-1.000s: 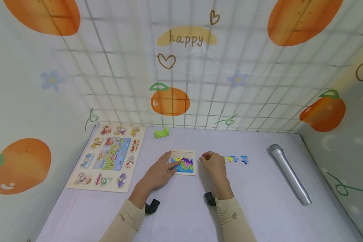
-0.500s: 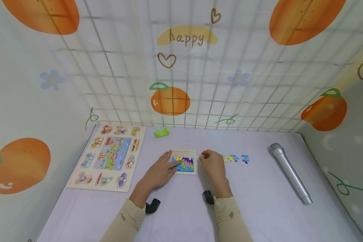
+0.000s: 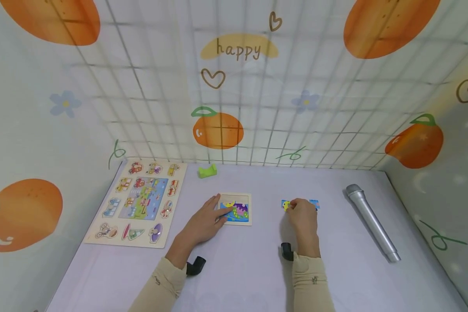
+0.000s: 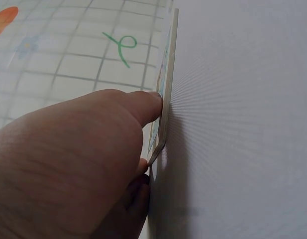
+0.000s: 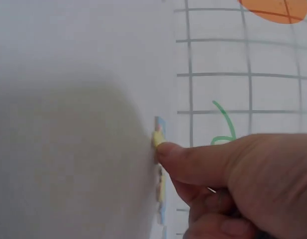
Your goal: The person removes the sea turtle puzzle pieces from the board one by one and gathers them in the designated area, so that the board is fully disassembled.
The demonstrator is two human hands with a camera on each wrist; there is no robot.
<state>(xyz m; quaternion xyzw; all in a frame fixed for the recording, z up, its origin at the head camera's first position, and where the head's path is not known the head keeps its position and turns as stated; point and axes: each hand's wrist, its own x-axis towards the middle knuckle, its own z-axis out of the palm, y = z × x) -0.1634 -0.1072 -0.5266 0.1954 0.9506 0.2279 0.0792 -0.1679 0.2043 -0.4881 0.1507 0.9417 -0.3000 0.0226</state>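
Observation:
My left hand rests over the left side of a small wooden jigsaw puzzle, its fingers laid across the frame. The puzzle shows a blue, purple and yellow picture, and a bare wooden strip lies along its top. In the left wrist view, the thumb presses on the thin board's face. Off to the right, my right hand pinches a yellow-and-blue puzzle piece with thumb and finger, low over the table. The right wrist view shows the thumb on that piece, with another puzzle piece beside it.
A large wooden vehicle puzzle board lies at the left. Behind the small puzzle sits a green curved block. A silver toy microphone lies at the right. Another blue puzzle piece shows just beyond the right hand.
My right hand has moved right, from beside the small puzzle to the row of loose pieces. The left hand stays on the puzzle.

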